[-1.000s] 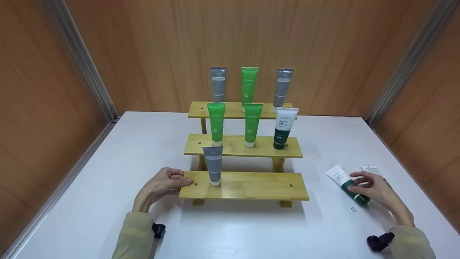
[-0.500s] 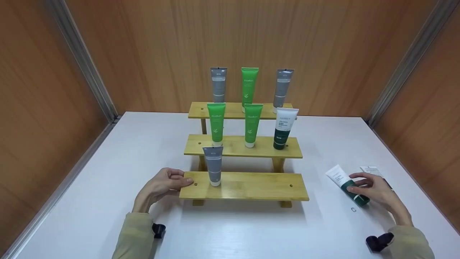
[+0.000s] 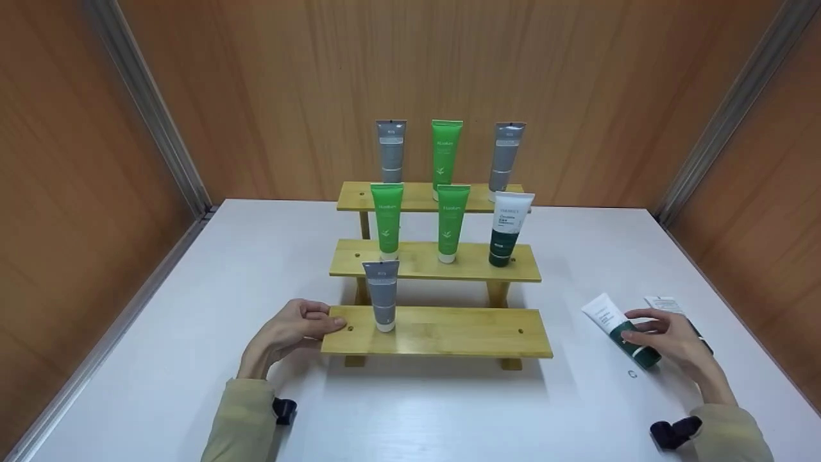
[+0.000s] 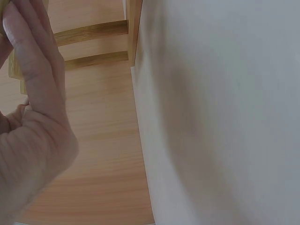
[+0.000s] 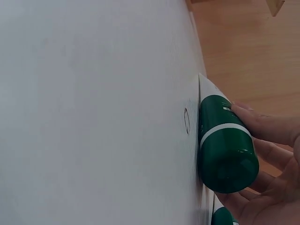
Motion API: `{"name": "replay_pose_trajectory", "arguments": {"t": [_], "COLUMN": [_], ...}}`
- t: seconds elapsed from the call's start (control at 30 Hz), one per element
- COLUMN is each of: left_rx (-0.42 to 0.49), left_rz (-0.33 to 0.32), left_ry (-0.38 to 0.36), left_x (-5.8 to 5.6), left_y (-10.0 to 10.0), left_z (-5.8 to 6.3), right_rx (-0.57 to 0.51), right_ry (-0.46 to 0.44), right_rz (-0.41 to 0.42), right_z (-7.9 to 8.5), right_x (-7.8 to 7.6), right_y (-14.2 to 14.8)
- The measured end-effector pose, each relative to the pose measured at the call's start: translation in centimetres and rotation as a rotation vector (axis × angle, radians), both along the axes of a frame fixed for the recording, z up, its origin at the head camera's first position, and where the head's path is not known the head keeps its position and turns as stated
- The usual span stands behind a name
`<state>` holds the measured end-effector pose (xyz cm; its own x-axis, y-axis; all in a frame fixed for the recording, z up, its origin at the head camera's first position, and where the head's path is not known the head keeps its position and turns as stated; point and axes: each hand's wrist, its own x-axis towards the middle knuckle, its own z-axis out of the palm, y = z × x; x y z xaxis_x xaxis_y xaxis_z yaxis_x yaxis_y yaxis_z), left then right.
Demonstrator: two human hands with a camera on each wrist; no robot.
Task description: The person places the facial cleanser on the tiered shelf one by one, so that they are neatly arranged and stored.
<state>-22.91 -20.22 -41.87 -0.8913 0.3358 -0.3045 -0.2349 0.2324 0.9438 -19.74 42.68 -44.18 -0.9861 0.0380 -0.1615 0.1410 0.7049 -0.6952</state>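
At the left end of the lowest wooden shelf (image 3: 449, 333), my left hand (image 3: 287, 328) pinches the board with the thumb on top and fingers underneath. In the left wrist view, the fingers (image 4: 40, 70) reach up to the wood. My right hand (image 3: 670, 340) holds a white and dark green squeeze tube (image 3: 606, 314) lying on the table at the right. The right wrist view shows the tube's green cap end (image 5: 227, 164) between thumb and fingers, close against the table. A second white and green tube (image 3: 664, 303) lies behind that hand, partly hidden.
The three-step stand carries a grey tube (image 3: 382, 295) on its lowest step. Two green tubes (image 3: 387, 218) and a white and green tube (image 3: 510, 224) stand on the middle step. Grey and green tubes (image 3: 444, 154) stand on top. A small ring-shaped mark (image 3: 632, 374) shows on the table (image 3: 436, 417).
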Motion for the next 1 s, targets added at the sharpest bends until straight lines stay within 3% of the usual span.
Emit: {"name": "replay_pose_trajectory", "arguments": {"t": [0.63, 1.0], "left_rx": [0.008, 0.032], "left_rz": [0.010, -0.012], "left_ry": [-0.004, -0.002], "left_x": [0.0, 0.0], "left_y": [0.0, 0.0], "left_z": [-0.1, -0.1], "right_rx": [-0.117, -0.217], "right_ry": [0.046, 0.113], "right_rz": [-0.034, 0.027], "right_z": [0.5, 1.3], "right_x": [0.9, 1.5], "right_y": [-0.9, -1.6]}}
